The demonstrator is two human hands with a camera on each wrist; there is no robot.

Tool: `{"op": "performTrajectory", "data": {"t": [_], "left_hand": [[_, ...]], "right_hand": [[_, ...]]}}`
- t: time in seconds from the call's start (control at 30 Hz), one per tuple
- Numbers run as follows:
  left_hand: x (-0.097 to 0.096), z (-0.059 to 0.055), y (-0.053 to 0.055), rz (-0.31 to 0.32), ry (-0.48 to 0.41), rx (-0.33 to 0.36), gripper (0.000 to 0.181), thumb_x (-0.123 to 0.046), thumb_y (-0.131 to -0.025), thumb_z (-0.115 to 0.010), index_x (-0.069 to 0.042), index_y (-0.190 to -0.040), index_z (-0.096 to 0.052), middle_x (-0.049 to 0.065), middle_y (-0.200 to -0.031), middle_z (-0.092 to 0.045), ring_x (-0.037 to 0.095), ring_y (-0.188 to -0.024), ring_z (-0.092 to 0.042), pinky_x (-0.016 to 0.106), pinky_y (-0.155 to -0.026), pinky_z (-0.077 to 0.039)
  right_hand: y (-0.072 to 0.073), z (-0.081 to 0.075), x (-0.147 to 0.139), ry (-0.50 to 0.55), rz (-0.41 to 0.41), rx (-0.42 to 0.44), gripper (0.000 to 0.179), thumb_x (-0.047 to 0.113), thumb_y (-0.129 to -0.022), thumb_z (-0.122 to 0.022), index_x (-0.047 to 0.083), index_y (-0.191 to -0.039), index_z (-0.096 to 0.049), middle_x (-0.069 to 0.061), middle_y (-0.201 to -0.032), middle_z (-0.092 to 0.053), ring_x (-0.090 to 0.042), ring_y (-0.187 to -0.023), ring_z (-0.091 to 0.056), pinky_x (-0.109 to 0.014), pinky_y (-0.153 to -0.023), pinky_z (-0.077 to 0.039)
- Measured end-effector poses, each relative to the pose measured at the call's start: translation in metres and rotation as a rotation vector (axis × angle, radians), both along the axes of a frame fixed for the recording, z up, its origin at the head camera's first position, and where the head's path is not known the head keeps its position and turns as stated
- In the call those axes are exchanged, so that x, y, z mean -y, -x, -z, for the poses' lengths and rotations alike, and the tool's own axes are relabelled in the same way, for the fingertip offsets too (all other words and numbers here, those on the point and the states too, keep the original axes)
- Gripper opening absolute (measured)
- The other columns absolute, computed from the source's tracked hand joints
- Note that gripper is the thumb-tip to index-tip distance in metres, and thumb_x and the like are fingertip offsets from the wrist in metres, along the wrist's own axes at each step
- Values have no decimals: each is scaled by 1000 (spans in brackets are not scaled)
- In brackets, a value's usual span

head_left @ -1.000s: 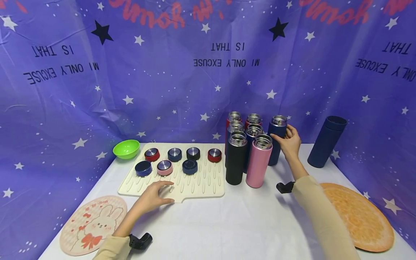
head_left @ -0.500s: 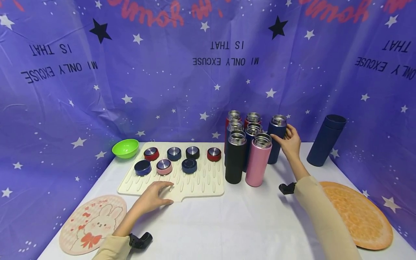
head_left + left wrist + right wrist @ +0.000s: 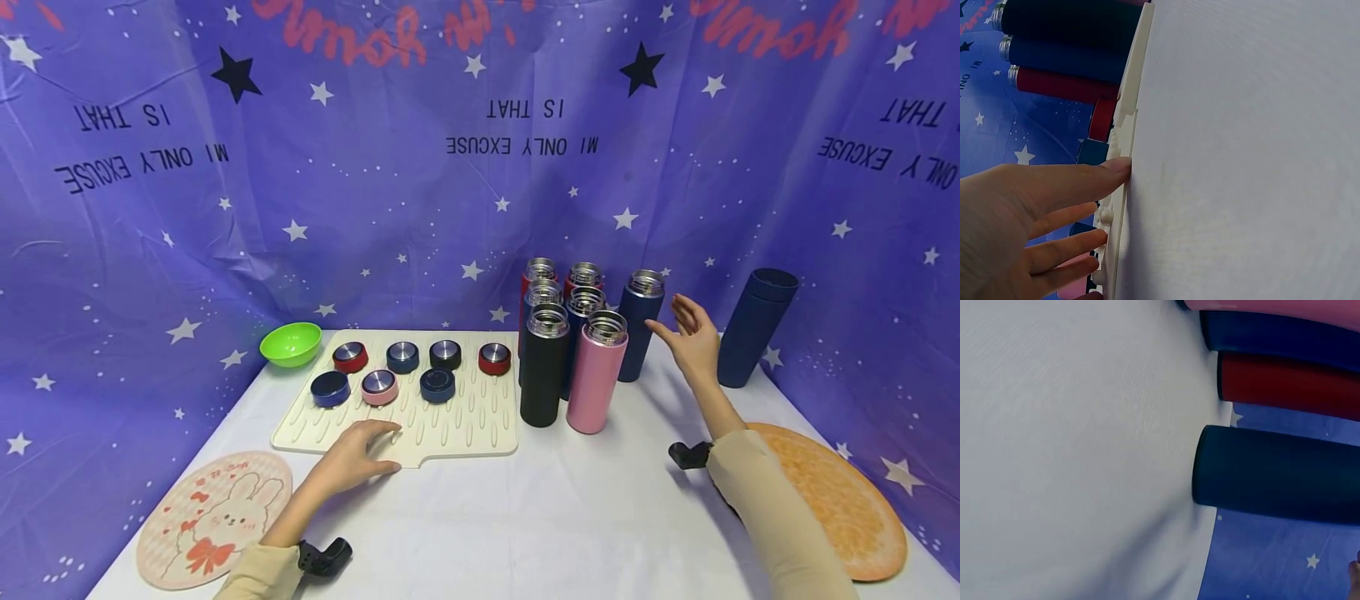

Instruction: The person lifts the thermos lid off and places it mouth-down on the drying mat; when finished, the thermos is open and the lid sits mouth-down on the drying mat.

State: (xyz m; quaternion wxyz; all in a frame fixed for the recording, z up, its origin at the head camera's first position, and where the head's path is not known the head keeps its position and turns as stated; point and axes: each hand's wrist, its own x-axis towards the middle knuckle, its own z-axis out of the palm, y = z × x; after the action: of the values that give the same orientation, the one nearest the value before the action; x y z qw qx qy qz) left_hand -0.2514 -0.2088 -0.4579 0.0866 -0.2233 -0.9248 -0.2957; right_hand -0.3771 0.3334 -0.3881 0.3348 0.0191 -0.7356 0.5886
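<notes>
An uncapped navy thermos bottle (image 3: 637, 337) stands upright at the back right; its lower body shows in the right wrist view. My right hand (image 3: 693, 337) is just right of it, fingers spread and holding nothing, with the thumb tip very close to its side. My left hand (image 3: 348, 457) hovers or rests at the front edge of the cream mat (image 3: 480, 429), thumb and fingers apart, holding nothing. On the mat lie several bottle lids, among them a pink lid (image 3: 380, 387), a red lid (image 3: 495, 358) and a dark blue lid (image 3: 438, 384).
Left of the navy bottle, several uncapped bottles cluster, with a black bottle (image 3: 545, 367) and a pink bottle (image 3: 597, 375) in front. A closed navy bottle (image 3: 753, 333) stands far right. A green bowl (image 3: 292, 345), rabbit placemat (image 3: 217, 521) and orange placemat (image 3: 840, 508) lie around.
My right hand has let go of the navy bottle and moved a little to the right, its fingers spreading. The left hand has stayed in place.
</notes>
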Motion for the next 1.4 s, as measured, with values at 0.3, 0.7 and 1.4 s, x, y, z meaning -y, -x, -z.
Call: {"op": "performTrajectory", "data": {"t": [0.3, 0.7, 1.4], "left_hand": [[1, 2, 1, -3, 3, 6, 55, -18, -71, -85, -2, -119, -64, 14, -119, -64, 38, -115, -54, 53, -100, -41], [1, 1, 1, 0, 1, 6, 54, -18, -71, -85, -1, -119, -64, 14, -119, -64, 37, -115, -54, 53, -101, -41], [1, -2, -1, -3, -8, 30, 53, -18, -72, -84, -3, -119, -64, 14, -120, -63, 38, -116, -54, 53, -100, -41]], "right_hand": [[-24, -6, -26, 3, 55, -20, 66, 6, -76, -82, 9, -136, -54, -9, -137, -55, -21, -127, -50, -29, -107, -38], [-49, -9, -64, 91, 231, -91, 63, 4, -75, -83, 8, -132, -58, -8, -136, -56, -13, -124, -52, -23, -105, -38], [-19, -29, -109, 282, 381, 7, 77, 12, -74, -83, 16, -142, -47, -2, -147, -43, -8, -134, -39, -15, -108, -27]]}}
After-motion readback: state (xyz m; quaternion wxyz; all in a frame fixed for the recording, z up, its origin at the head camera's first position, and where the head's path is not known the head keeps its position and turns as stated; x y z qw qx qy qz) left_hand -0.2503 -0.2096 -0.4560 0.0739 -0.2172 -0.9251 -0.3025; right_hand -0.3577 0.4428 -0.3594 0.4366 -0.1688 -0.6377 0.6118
